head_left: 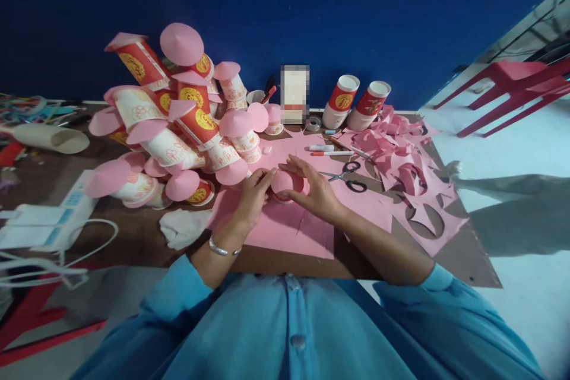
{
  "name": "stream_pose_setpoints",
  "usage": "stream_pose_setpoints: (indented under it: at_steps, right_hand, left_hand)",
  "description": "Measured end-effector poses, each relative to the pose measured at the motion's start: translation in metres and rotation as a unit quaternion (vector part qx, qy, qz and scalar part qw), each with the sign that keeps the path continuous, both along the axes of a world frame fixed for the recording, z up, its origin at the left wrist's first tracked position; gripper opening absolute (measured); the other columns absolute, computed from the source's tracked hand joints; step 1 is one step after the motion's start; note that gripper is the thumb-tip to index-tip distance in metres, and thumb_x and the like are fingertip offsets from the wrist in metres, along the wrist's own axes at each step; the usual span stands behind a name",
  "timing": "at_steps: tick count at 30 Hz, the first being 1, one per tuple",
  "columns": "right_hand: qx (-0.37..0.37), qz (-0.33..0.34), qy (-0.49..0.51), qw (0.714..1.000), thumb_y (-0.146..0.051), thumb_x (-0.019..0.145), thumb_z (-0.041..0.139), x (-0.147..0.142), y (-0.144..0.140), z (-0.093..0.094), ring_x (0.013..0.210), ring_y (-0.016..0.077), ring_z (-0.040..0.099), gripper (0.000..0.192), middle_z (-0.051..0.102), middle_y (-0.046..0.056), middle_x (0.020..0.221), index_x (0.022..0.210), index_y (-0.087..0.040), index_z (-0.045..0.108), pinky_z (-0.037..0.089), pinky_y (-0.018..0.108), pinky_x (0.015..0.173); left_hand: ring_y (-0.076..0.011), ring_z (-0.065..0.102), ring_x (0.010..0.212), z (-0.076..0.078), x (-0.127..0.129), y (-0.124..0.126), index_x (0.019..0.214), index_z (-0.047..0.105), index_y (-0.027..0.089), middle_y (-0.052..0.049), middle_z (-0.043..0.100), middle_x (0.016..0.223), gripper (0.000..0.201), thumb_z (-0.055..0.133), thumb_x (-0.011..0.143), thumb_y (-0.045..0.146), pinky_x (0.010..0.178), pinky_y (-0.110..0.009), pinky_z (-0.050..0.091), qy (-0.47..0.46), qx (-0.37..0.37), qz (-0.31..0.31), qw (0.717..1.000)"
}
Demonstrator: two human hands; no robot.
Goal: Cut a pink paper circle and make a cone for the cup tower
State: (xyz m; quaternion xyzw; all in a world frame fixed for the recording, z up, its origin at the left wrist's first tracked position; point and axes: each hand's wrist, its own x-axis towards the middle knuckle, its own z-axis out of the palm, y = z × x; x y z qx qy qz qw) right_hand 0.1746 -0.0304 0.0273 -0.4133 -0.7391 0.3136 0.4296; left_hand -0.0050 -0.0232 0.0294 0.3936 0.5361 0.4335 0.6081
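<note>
A pink paper cone (281,180) sits over a paper cup, of which only a little of the printed side shows below the cone's edge. My left hand (253,199) has its thumb and fingertips closed at the cone's left edge. From the right, my right hand (318,190) curves round the cone, thumb near the front and fingers at the back. Pink paper sheets (303,237) lie underneath. Black-handled scissors (342,176) rest partly open just right of my right hand. Left of my hands, paper cups with pink cone tops (191,95) are piled up.
Two stacks of paper cups (342,101) stand at the back beside a roll of tape (314,123). Pink paper scraps (401,154) cover the right side. A white cloth (182,227) and a white power strip (66,214) with cables lie left. Red stools (512,83) stand beyond.
</note>
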Motion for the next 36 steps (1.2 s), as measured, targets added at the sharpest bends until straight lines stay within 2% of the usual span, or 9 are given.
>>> stream_pose_setpoints:
  at_steps: [5, 15, 24, 36]
  right_hand:
    - [-0.009, -0.004, -0.010, 1.000, -0.034, 0.086, 0.083, -0.0002, -0.0003, 0.0018, 0.137, 0.0293, 0.062, 0.083, 0.069, 0.012, 0.141, 0.157, -0.028, 0.040, 0.045, 0.055, 0.119]
    - [-0.014, 0.001, -0.011, 1.000, -0.035, 0.087, 0.082, -0.0005, -0.0003, 0.0012, 0.137, 0.0289, 0.062, 0.079, 0.069, 0.011, 0.142, 0.155, -0.027, 0.042, 0.046, 0.053, 0.118]
    - [-0.043, -0.001, 0.010, 0.999, -0.038, 0.086, 0.083, -0.0015, -0.0016, -0.0054, 0.140, 0.0307, 0.059, 0.081, 0.067, 0.012, 0.145, 0.155, -0.028, 0.042, 0.044, 0.055, 0.120]
    - [-0.041, -0.005, 0.009, 0.999, -0.041, 0.086, 0.082, -0.0011, -0.0010, -0.0064, 0.139, 0.0315, 0.060, 0.079, 0.067, 0.013, 0.144, 0.153, -0.029, 0.044, 0.043, 0.056, 0.120]
  left_hand:
    - [-0.0064, 0.036, 0.046, 0.0031, -0.0014, 0.0020, 0.073, 0.054, 0.021, 0.008, 0.044, 0.058, 0.045, 0.084, 0.071, 0.056, 0.044, -0.021, 0.022, 0.001, 0.008, -0.016, 1.000]
    - [-0.0062, 0.036, 0.046, -0.0013, -0.0013, 0.0040, 0.070, 0.054, 0.020, 0.008, 0.043, 0.057, 0.044, 0.084, 0.070, 0.052, 0.046, -0.022, 0.025, -0.080, -0.008, -0.025, 0.996]
    - [-0.0069, 0.034, 0.046, 0.0015, -0.0019, 0.0028, 0.070, 0.055, 0.022, 0.008, 0.041, 0.056, 0.042, 0.084, 0.069, 0.052, 0.045, -0.022, 0.021, -0.046, -0.011, -0.023, 0.999]
    - [-0.0065, 0.038, 0.045, 0.0037, -0.0014, 0.0008, 0.068, 0.051, 0.021, 0.008, 0.042, 0.055, 0.048, 0.086, 0.067, 0.055, 0.043, -0.021, 0.026, -0.042, -0.013, -0.029, 0.999]
